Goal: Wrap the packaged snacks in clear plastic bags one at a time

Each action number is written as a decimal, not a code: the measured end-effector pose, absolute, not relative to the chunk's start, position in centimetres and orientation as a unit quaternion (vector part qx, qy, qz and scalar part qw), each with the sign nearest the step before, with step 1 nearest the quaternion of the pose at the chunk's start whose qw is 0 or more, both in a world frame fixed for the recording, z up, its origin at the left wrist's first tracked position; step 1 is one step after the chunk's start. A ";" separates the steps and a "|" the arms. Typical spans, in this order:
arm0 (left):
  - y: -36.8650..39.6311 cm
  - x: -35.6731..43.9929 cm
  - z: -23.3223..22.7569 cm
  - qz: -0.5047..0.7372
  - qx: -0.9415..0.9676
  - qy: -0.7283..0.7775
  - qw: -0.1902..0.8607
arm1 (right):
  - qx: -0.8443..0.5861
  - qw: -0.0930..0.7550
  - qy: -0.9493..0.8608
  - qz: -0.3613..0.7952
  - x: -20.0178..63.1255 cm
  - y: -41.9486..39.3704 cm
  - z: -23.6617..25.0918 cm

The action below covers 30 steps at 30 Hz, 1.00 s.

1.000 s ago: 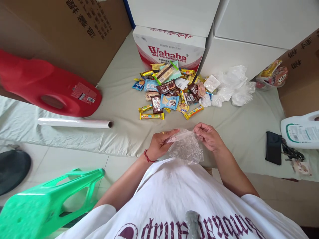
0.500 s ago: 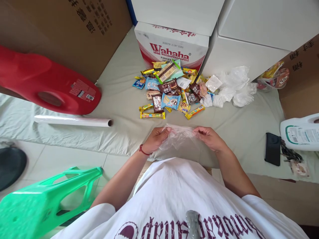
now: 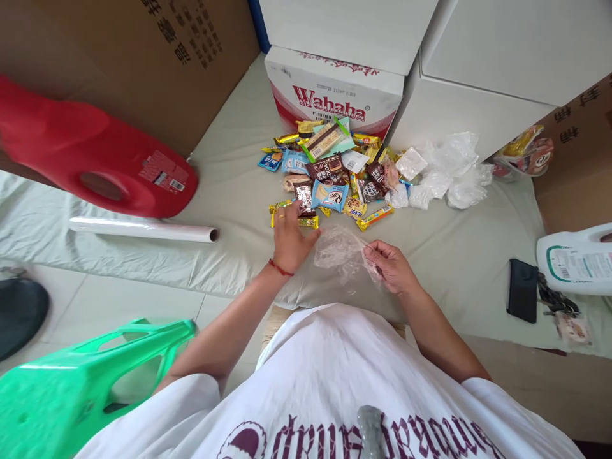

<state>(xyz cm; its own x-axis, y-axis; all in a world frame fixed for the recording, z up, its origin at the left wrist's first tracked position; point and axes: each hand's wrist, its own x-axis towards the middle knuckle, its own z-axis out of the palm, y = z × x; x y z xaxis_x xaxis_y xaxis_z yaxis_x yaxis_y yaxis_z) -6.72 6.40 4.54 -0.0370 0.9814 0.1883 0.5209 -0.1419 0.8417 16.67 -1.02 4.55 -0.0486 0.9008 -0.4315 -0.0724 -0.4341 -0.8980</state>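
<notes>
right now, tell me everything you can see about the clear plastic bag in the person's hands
The clear plastic bag is thin, see-through film, crinkled and limp, and looks empty. It lies low over the pale sheet, just in front of the snack pile. The right hand pinches its right edge between fingertips. The left hand is at its left side, reaching onto a yellow snack bar at the pile's near edge; whether it touches the bag is unclear.
</notes>
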 end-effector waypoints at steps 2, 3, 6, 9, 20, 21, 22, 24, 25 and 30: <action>4.5 -6.0 4.8 0.442 0.600 0.612 0.264 | -0.591 0.425 -0.362 0.582 15.6 -1.5 4.0; 3.4 -5.4 5.0 0.434 0.589 0.604 0.316 | -0.599 0.441 -0.372 0.554 15.0 -1.8 3.8; 0.9 -2.9 4.7 0.379 0.538 0.537 0.527 | -0.611 0.446 -0.448 0.478 13.4 -2.4 3.5; 0.6 -0.7 3.7 0.402 0.428 0.529 0.613 | -0.602 0.420 -0.511 0.448 12.6 -2.6 3.2; 2.8 -1.9 1.6 0.507 0.278 0.561 0.593 | -0.646 0.558 -0.302 0.425 15.6 -2.3 3.2; 3.0 -2.4 1.4 0.511 0.288 0.562 0.583 | -0.647 0.566 -0.288 0.423 16.1 -2.5 3.1; 3.2 -3.0 1.1 0.514 0.299 0.562 0.574 | -0.648 0.568 -0.279 0.423 16.5 -2.7 2.9; 3.4 -3.9 0.7 0.512 0.326 0.562 0.562 | -0.656 0.557 -0.276 0.428 17.5 -3.3 2.4; 3.4 -4.3 0.6 0.508 0.340 0.562 0.557 | -0.662 0.544 -0.282 0.432 17.9 -3.6 2.1; 2.8 -4.9 0.5 0.476 0.428 0.584 0.499 | -0.678 0.423 -0.437 0.412 20.2 -4.3 1.6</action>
